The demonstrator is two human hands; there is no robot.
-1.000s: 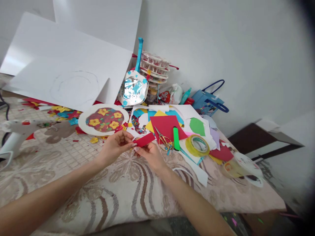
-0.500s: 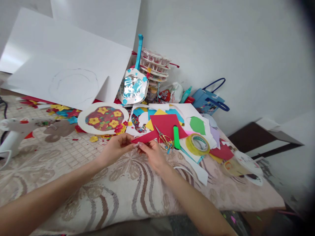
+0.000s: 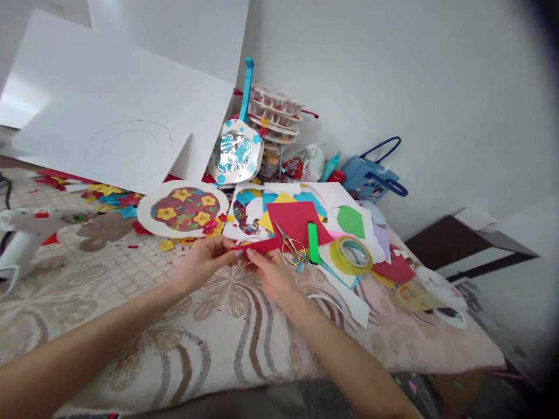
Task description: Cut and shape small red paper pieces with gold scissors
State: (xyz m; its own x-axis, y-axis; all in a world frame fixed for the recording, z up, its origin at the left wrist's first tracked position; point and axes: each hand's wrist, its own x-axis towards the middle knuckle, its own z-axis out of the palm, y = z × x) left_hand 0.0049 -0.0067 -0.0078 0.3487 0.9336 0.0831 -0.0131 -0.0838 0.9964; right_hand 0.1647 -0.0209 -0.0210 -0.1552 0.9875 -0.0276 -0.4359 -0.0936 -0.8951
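Observation:
Between my two hands is a narrow red paper strip. My left hand pinches its left end between thumb and fingers. My right hand grips the strip just beside, with the two thumbs close together. Right behind the strip lies a red paper sheet. Gold-handled scissors rest on that sheet's front edge, near my right fingers. A green utility knife lies to their right. Behind my left hand sits a white-rimmed oval piece with yellow flowers on it.
A roll of yellow tape and white paper scraps lie at the right. A white glue gun stands at the left. White boards lean at the back, beside a blue-handled round piece. A blue bag is against the wall.
The red strip has tilted closer to level and looks narrower. My left thumb has shifted slightly left, parting a little from the right thumb.

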